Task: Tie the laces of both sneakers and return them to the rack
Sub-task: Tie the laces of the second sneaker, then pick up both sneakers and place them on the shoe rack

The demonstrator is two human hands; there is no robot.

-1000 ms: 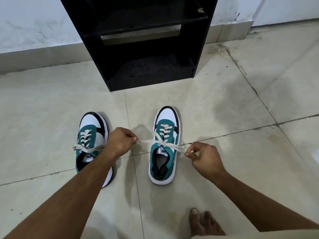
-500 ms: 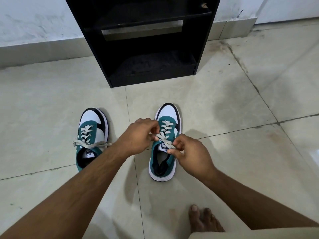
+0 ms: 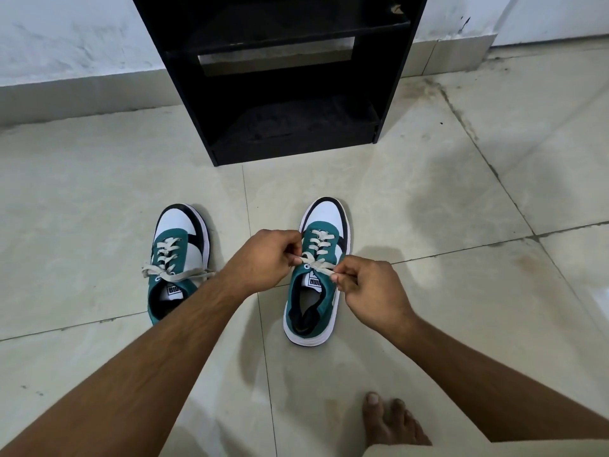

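Note:
Two green, white and black sneakers stand on the tiled floor, toes toward the rack. The right sneaker has cream laces crossed over its tongue. My left hand pinches one lace end at the shoe's left side. My right hand pinches the other end just right of the tongue. The left sneaker sits apart to the left, its laces lying loose across it and partly under my left forearm.
A black shoe rack with open shelves stands against the white wall, straight ahead of the sneakers. My bare foot rests on the floor at the bottom right. Pale floor tiles surround the shoes.
Both hands were spread wide, pulling the right sneaker's lace ends taut. They have come together over the shoe's tongue and hold the laces close to the eyelets.

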